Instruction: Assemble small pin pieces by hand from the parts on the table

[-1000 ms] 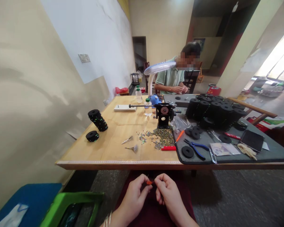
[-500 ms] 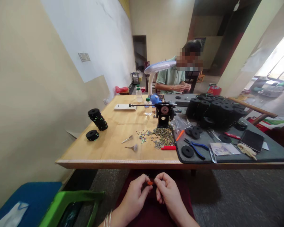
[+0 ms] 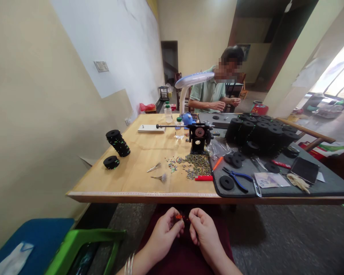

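Note:
Over my lap, in front of the table edge, my left hand pinches a small orange-red piece between thumb and fingertips. The piece is too small to name. A little to its right, my right hand has thumb and forefinger pressed together; whatever they hold, perhaps something very thin, I cannot make out. The two hands are slightly apart, fingertips facing each other.
The wooden table bears a black winding device, a heap of small metal parts, blue-handled pliers, black foam spools and a lamp. A co-worker sits across. A green stool stands left.
My hands have moved slightly apart, the left one a little leftward with the orange-red piece, the right one a little rightward. The co-worker's hands have also spread apart.

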A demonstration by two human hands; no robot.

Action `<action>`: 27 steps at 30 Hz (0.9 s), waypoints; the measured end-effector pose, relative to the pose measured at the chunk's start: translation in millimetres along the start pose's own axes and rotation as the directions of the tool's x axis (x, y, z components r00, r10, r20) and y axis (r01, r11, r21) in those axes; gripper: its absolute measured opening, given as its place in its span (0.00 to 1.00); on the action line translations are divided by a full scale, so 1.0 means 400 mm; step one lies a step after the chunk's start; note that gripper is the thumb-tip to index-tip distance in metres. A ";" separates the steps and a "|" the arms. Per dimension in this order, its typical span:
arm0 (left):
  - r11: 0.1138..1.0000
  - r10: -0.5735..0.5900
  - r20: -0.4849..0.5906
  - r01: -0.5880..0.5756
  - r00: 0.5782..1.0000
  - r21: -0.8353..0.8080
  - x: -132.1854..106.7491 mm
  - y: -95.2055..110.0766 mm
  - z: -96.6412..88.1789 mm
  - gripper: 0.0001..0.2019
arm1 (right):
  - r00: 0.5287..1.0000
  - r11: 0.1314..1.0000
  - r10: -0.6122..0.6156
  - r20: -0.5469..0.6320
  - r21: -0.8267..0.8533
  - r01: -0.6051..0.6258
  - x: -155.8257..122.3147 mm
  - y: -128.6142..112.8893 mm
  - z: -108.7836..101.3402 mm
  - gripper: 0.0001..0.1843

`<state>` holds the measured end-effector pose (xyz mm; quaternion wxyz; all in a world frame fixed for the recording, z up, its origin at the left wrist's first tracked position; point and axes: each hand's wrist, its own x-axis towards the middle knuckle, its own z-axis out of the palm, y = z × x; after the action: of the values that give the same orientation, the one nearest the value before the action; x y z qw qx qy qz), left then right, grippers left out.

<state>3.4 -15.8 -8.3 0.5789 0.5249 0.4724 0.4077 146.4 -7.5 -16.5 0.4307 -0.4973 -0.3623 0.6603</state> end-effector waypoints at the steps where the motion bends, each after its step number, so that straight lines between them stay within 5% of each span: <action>1: 1.000 -0.002 0.000 0.002 1.000 -0.001 0.000 -0.001 0.000 0.10 | 1.000 1.000 0.001 0.000 0.012 -0.001 0.000 0.001 -0.001 0.27; 27: 0.998 0.033 0.010 -0.033 0.999 0.046 -0.002 -0.007 0.001 0.06 | 0.991 0.998 -0.050 0.124 0.030 0.046 0.000 0.004 -0.009 0.27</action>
<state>3.3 -17.1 -10.9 0.5621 0.5476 0.4703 0.4037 149.5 -7.9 -18.8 0.4297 -0.4404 -0.3912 0.6844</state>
